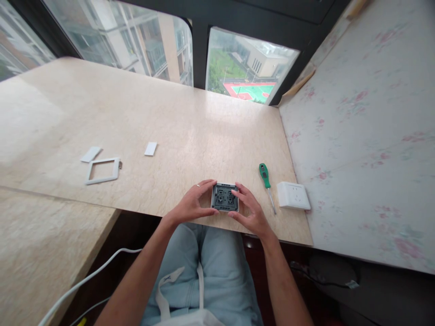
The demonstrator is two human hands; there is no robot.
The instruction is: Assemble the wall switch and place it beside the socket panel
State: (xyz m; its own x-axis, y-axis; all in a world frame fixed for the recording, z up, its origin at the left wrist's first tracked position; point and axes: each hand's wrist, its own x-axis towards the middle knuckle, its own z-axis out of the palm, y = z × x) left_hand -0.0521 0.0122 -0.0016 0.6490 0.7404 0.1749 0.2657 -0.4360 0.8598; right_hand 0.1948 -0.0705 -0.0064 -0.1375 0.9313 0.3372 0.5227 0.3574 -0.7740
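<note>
Your lap in pale jeans sits closest, with a white cable [84, 280] trailing at the left. Just above it, your left hand [192, 203] and right hand [249, 212] pinch the grey switch module [224, 197] by its two sides, right at the near edge of the surface [170, 122] — a loose grip there could, I judge, send it off the edge into your lap or onto the floor. Squeezing hard might bend its small inner parts. Near your right hand lies the green screwdriver [266, 179], beside a white socket [293, 195]; an elbow nudge could roll the tool away. Farther left — well apart — rest the white frame [102, 171] and two white covers [150, 148], easy to lose sight of.
</note>
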